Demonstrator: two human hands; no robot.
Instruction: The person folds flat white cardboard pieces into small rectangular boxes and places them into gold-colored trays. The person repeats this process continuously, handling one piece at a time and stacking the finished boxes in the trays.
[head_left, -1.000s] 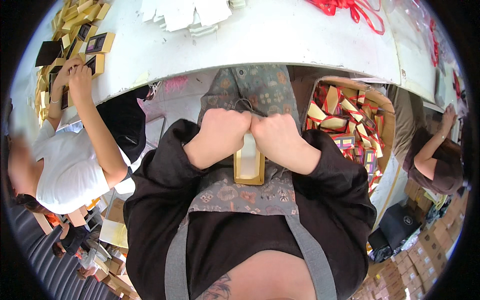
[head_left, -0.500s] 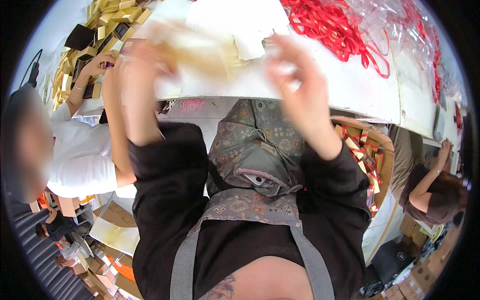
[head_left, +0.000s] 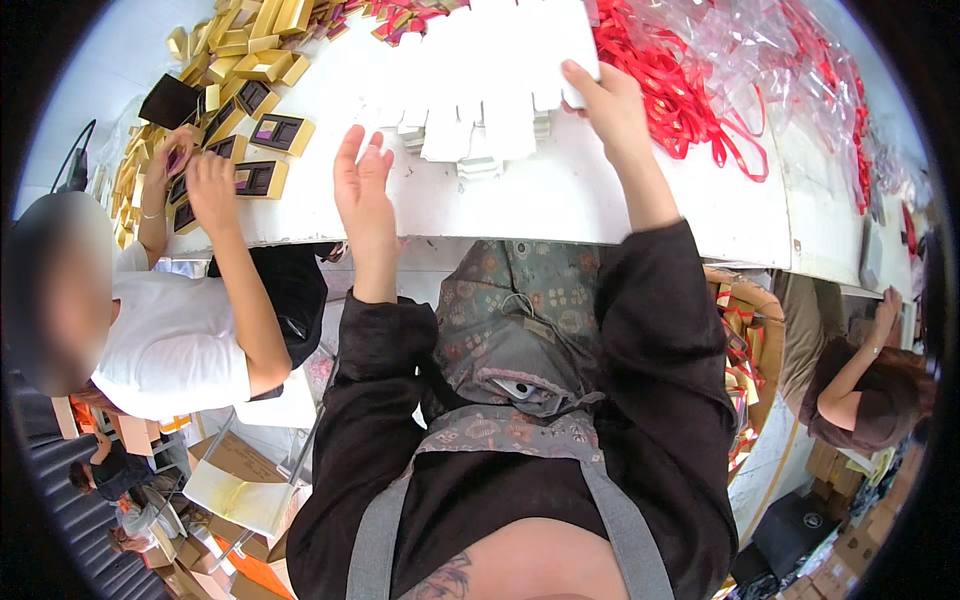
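My left hand (head_left: 364,195) is raised over the front part of the white table, fingers stretched and apart, holding nothing. Farther in and to the right, my right hand (head_left: 610,110) has its thumb and fingers around the near right corner of a white card piece (head_left: 568,40). That piece lies at the right side of a spread of stacked white card pieces (head_left: 480,110). How many pieces the right hand grips cannot be made out. Left of my left hand sit gold boxes with dark inserts (head_left: 281,133).
At left a person in a white shirt (head_left: 180,350) handles small items by the gold boxes (head_left: 265,65). Red ribbons (head_left: 655,85) and clear plastic bags (head_left: 745,45) heap up at right. A carton (head_left: 768,300) of ribboned boxes stands below the table's right front edge (head_left: 745,258).
My left hand has come back and right from the gold boxes; the blurred gold thing near it is gone from there. My right hand has reached forward and taken hold of a white card piece.
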